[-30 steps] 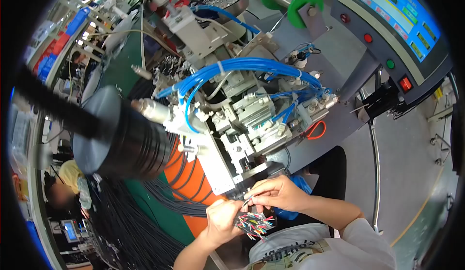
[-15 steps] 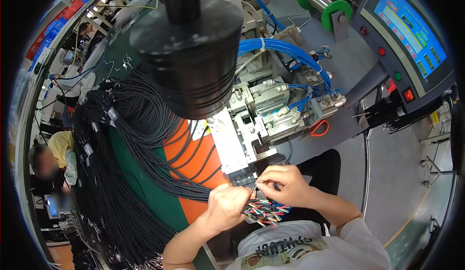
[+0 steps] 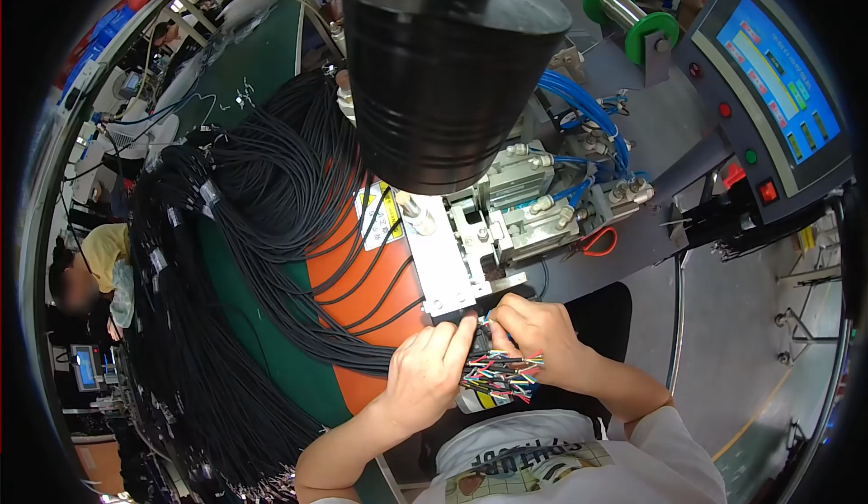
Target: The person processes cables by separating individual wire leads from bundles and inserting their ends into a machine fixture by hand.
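A bundle of black cables (image 3: 348, 348) runs from the left into my left hand (image 3: 427, 373), whose fingers are wrapped round it. Coloured wire ends (image 3: 502, 376) in red, yellow, white and blue fan out below and between my hands. My right hand (image 3: 541, 337) is closed in a pinch on a wire end at the front edge of the machine (image 3: 461, 303). The fingertips of both hands nearly meet there. Fingers partly cover the pinched wire, and its exact end is hard to make out.
A large black lamp-like cylinder (image 3: 443, 79) hangs over the machine. Pneumatic cylinders (image 3: 533, 219) with blue hoses (image 3: 592, 111), red-handled scissors (image 3: 599, 242), a green wire spool (image 3: 633, 16) and a touchscreen (image 3: 778, 79) stand right. Coiled black cables (image 3: 262, 178) cover the left. Another person (image 3: 104, 264) sits far left.
Both hands have moved up a little, closer to the machine's front edge, and their fingertips have come together. The whole view has shifted, with the black cylinder now further right.
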Tool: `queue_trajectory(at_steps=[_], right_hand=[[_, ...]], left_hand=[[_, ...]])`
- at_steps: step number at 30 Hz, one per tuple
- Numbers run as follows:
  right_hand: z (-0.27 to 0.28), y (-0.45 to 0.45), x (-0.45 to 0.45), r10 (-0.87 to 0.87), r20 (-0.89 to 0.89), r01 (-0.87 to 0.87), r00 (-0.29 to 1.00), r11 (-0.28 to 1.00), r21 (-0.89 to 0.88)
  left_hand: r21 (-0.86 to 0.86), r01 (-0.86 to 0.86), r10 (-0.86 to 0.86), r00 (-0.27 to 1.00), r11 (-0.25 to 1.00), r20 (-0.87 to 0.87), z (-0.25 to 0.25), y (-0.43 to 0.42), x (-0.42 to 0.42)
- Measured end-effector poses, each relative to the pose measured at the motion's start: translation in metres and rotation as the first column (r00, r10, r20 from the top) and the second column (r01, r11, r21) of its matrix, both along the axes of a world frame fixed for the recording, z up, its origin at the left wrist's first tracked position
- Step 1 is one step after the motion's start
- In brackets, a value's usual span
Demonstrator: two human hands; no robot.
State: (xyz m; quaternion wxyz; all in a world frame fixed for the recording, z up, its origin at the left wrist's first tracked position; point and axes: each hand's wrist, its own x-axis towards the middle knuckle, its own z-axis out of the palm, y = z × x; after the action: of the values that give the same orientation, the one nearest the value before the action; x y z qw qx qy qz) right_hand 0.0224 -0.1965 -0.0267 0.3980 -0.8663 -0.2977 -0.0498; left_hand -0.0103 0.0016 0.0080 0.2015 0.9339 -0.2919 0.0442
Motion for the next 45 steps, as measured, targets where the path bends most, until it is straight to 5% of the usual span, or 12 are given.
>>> queue_trajectory(at_steps=[10,17,23,27,29,32,34,36,38,40,43,45], right_hand=[[0.000,0.000,0.001,0.017,0.110,-0.001,0.994,0.991,-0.136],[-0.009,-0.001,0.001,-0.045,0.134,0.032,0.990,0.994,0.101],[-0.014,-0.006,0.011,0.057,-0.522,0.080,0.851,0.969,0.235],[-0.013,-0.007,0.001,-0.087,-0.298,0.155,0.951,0.964,0.214],[-0.002,-0.011,-0.002,0.034,-0.424,0.105,0.905,0.948,0.300],[-0.005,-0.010,-0.003,0.308,-0.300,-0.116,0.903,0.847,0.519],[-0.004,-0.003,-0.005,0.265,-0.339,-0.052,0.903,0.849,0.526],[0.005,-0.002,-0.007,0.270,-0.497,0.043,0.825,0.847,0.531],[0.007,-0.001,-0.009,0.271,-0.428,0.011,0.862,0.835,0.550],[0.005,0.000,-0.009,0.260,-0.360,-0.024,0.896,0.837,0.547],[-0.004,0.003,-0.010,0.453,-0.524,0.145,0.721,0.641,0.753],[-0.004,0.002,-0.010,0.440,-0.521,0.124,0.731,0.666,0.736]], left_hand=[[0.166,0.114,-0.118,0.993,0.979,0.009,0.010,-0.005,0.005],[0.143,0.092,-0.099,0.994,0.986,0.044,0.009,-0.004,0.010],[-0.094,-0.049,0.050,0.999,0.994,0.010,0.003,0.017,0.001],[-0.056,-0.089,0.092,0.994,0.994,0.053,-0.001,0.024,-0.004],[-0.091,-0.101,0.108,0.992,0.991,0.070,-0.002,0.020,0.000],[-0.208,-0.047,0.053,0.998,0.977,0.020,-0.004,0.018,0.001],[-0.320,0.061,-0.083,0.995,0.945,-0.056,0.000,0.021,0.000],[-0.284,0.019,-0.043,0.996,0.959,-0.077,-0.001,0.023,-0.004],[-0.248,-0.003,-0.017,0.997,0.969,-0.077,-0.005,0.023,-0.004],[-0.349,0.004,-0.034,0.996,0.937,-0.078,0.001,0.018,0.001],[-0.438,-0.035,0.004,0.997,0.898,-0.071,-0.001,0.018,0.000],[-0.500,-0.086,0.064,0.996,0.862,-0.060,-0.008,0.017,-0.003]])
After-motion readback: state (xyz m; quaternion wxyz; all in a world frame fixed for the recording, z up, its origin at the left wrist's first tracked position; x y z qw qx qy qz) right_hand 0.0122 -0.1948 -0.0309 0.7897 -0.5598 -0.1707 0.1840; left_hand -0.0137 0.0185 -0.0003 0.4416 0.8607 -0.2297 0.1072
